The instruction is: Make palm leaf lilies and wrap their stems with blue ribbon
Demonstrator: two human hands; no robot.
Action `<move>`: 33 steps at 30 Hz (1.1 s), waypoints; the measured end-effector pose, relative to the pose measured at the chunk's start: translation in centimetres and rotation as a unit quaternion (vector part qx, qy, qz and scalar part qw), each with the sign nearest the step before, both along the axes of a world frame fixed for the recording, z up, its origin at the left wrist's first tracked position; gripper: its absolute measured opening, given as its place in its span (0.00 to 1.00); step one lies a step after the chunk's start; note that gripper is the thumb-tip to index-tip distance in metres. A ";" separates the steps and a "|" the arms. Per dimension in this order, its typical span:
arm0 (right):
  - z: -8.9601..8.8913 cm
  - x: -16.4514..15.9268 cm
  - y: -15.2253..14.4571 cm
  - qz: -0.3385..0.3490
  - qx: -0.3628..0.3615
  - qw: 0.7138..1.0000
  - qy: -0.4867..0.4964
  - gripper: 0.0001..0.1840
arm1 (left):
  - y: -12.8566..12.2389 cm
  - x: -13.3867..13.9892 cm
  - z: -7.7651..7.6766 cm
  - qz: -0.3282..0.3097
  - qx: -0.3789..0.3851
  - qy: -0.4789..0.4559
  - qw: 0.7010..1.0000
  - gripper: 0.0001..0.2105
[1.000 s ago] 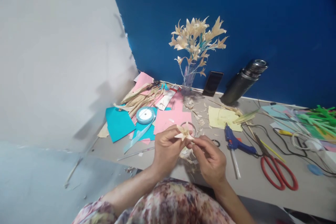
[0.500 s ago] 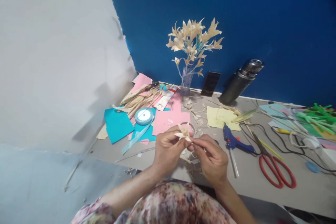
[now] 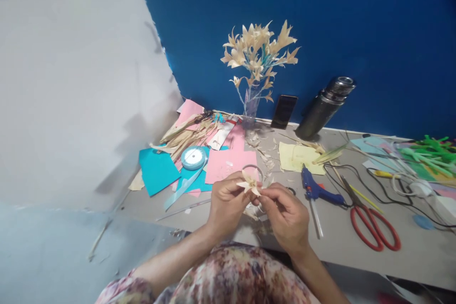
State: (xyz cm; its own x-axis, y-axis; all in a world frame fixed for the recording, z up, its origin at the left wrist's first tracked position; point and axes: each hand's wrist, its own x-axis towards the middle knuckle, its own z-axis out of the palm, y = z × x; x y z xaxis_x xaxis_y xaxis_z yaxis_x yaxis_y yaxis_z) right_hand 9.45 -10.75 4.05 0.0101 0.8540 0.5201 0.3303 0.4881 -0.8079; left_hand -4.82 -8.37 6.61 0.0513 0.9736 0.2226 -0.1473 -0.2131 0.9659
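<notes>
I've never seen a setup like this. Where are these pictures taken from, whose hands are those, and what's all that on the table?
There is no robot here. Every picture comes from one camera worn on a person's head, looking forward and down at their own bare hands. The left hand holds a small pale flower, and the right hand pinches at its edge. On the table lie a ribbon spool, pink paper, a blue glue gun and red-handled scissors. Further back stand a vase of similar flowers and a dark flask.
</notes>
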 end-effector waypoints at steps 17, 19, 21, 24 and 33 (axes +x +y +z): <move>-0.9 0.6 -0.1 -0.010 0.003 1.000 -0.015 0.08 | -0.3 -0.2 -0.3 -0.032 0.066 0.060 0.996 0.14; -0.8 0.5 -0.2 -0.001 -0.007 1.000 -0.014 0.09 | -0.3 -0.2 -0.2 -0.034 0.070 0.064 0.995 0.16; -0.6 0.3 -0.2 0.005 -0.016 1.000 -0.005 0.10 | -0.3 -0.2 -0.2 -0.032 0.073 0.072 0.994 0.16; -0.4 0.0 -0.2 0.011 -0.030 0.999 0.013 0.11 | -0.4 -0.3 -0.2 -0.031 0.078 0.084 0.993 0.16; -1.8 0.3 1.0 0.080 -0.176 0.966 0.171 0.13 | 0.6 -0.3 -0.7 -0.092 -0.038 0.045 0.994 0.07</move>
State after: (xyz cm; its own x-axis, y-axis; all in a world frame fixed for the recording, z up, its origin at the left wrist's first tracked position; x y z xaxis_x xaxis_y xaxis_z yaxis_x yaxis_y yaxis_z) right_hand 9.74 -9.70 2.25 -0.0176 0.9823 0.1862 -0.0425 0.1854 -0.9817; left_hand -5.17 -7.80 5.91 0.2460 0.9598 0.1353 -0.0899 -0.1164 0.9891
